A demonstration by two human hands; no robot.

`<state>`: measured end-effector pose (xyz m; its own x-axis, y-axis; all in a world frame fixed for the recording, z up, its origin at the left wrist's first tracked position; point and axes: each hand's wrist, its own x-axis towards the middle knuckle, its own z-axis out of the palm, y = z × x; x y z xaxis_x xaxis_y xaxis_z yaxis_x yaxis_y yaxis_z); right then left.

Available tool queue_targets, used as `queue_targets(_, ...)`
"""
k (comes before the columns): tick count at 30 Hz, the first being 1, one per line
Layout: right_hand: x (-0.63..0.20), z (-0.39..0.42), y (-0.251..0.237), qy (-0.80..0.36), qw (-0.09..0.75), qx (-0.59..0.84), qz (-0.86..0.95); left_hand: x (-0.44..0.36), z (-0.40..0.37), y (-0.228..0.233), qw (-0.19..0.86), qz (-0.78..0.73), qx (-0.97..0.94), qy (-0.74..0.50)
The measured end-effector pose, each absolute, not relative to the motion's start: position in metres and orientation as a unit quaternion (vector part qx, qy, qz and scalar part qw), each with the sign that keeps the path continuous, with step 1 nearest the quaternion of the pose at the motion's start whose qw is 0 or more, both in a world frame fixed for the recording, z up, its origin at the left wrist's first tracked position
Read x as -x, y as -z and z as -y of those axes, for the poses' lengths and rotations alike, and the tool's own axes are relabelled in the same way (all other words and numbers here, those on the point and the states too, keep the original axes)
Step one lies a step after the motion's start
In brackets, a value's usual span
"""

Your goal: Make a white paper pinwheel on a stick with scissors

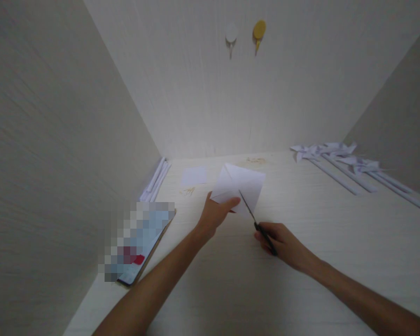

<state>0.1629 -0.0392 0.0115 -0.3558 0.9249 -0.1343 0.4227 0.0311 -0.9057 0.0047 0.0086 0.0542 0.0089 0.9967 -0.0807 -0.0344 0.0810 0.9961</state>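
My left hand grips a white sheet of paper by its near left edge, thumb on top and fingers underneath. Crease or cut lines run across the sheet from its corners. In my right hand is a pair of scissors with black handles. Their blades point up and left and lie at the paper, close to its middle and just right of my left thumb. Whether the blades are fully closed cannot be made out.
A smaller white paper square lies behind my left hand. Rolled paper sticks rest by the left wall, near a phone. Paper pinwheels on sticks lie at right. Small tan bits dot the table. Two hooks are on the back wall.
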Motion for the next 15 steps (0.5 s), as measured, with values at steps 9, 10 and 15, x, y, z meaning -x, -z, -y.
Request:
queue_targets(9, -0.164, 0.038, -0.013, -0.492, 0.258, 0.494, 0.669, -0.005, -0.008, -0.055, 0.535, -0.509, -0.459, -0.494)
queue_targets(10, -0.164, 0.037, -0.013, -0.502, 0.252, 0.488, 0.667, -0.005, -0.009, -0.054, 0.535, -0.507, -0.455, -0.499)
queue_targets(15, -0.168, 0.034, -0.014, -0.56, 0.211, 0.468, 0.651, 0.004, -0.023, -0.045, 0.536, -0.467, -0.391, -0.584)
